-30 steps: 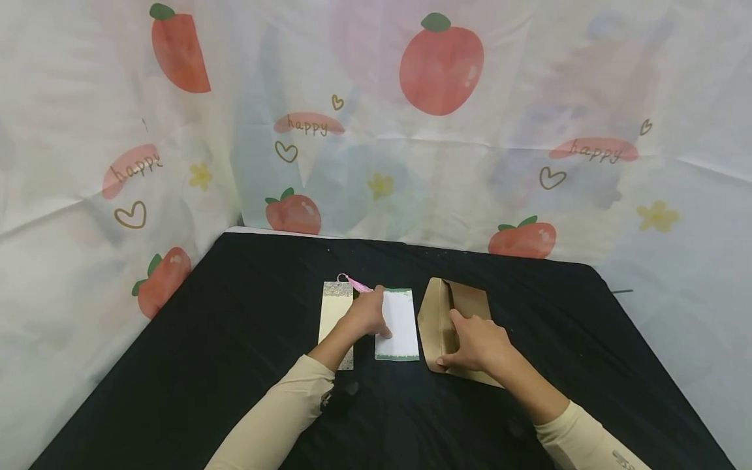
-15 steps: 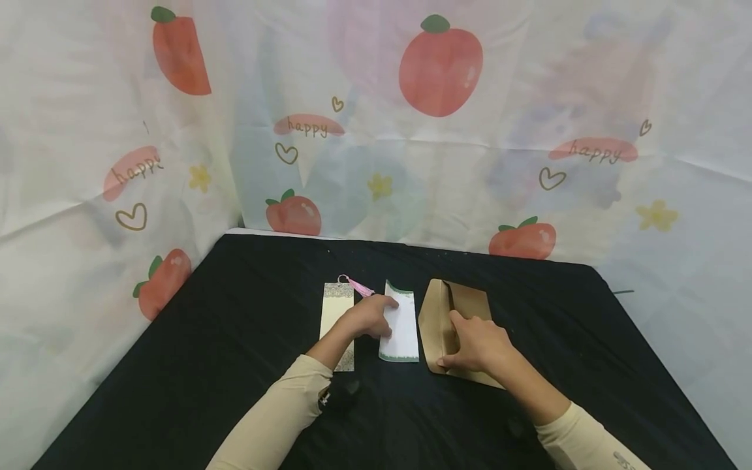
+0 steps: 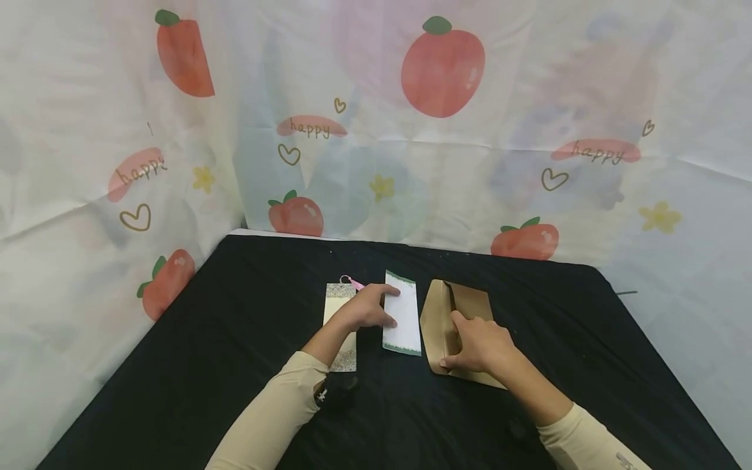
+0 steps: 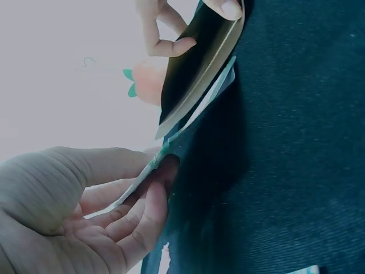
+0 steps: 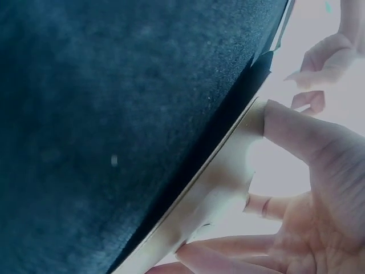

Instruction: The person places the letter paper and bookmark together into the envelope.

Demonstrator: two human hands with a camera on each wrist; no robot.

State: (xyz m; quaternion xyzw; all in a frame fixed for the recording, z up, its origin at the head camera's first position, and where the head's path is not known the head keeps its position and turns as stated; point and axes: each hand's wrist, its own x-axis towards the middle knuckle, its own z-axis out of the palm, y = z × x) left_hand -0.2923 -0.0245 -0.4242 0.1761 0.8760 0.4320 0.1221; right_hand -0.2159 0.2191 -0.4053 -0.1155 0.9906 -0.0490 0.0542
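A white card with green borders is pinched in my left hand, lifted off the cloth, as the left wrist view shows with the thumb on one face and fingers behind it. To its right lies a brown paper envelope, its flap toward the left. My right hand grips the envelope with thumb and forefinger spread at its mouth, which gapes dark in the left wrist view. Beneath my left wrist, a cream bookmark with patterned ends lies partly covered, its pink tassel at the top.
Black cloth covers the table. Behind and to the left hangs a pale curtain printed with red fruit, hearts and the word happy. Both arms reach in from the near edge.
The card has risen off the cloth in my left hand, tilting and shifting slightly away from me. My right hand and the envelope have stayed put.
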